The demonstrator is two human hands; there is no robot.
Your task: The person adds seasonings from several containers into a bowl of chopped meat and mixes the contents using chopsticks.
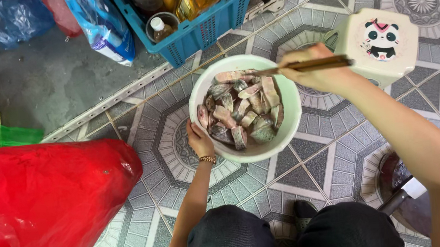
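Bowl [292, 127], white, on tiled floor [143, 120] between person's knees; full of cut fish pcs [243, 113] in wet marinade. L to R: red plastic bag [49, 207] at far left; left hand [199, 141] w/ grip closed on bowl's near rim, steadying it; right hand [315, 72] w/ grip clamped on chopsticks [301, 66], tips over the fish. Panda-print stool [380, 41] just beyond. Risk, my judgement: bowl is brim-full, so hard stirring could flick pcs onto floor; slick rim may slip.
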